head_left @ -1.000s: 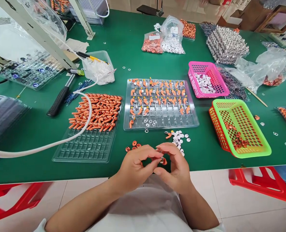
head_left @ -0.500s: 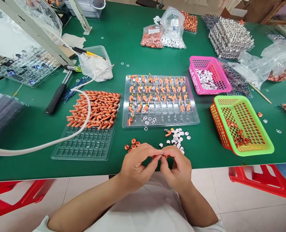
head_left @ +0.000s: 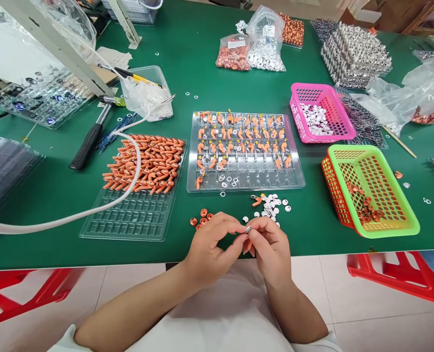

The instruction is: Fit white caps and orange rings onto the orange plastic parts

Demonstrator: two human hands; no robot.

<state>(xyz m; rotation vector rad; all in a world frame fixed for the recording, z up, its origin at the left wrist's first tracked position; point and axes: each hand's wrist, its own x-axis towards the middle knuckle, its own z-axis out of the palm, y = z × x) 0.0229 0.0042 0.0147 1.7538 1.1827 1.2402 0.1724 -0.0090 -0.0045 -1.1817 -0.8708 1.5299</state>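
My left hand [head_left: 213, 249] and my right hand [head_left: 273, 249] meet at the table's front edge. Between their fingertips is a small silvery ring-like part [head_left: 248, 229], pinched by both. An orange piece [head_left: 248, 245] shows beneath it, at my right fingers. Just beyond my hands lie round orange caps [head_left: 204, 212] on the left and white discs [head_left: 270, 208] on the right, with an orange hooked piece [head_left: 257, 200] beside the discs. Farther back, a clear tray [head_left: 246, 181] holds rows of orange hooked pieces and loose white rings.
Left are a tray [head_left: 128, 232] of orange parts, a white cable [head_left: 73, 218] and a hammer [head_left: 86, 146]. A green basket [head_left: 400, 205] and a pink basket [head_left: 321, 88] stand right. Filled bags [head_left: 233, 54] lie at the back.
My right fingers have shifted around the small part, and its silvery ring and the orange piece below show more now. The camera view has moved slightly.
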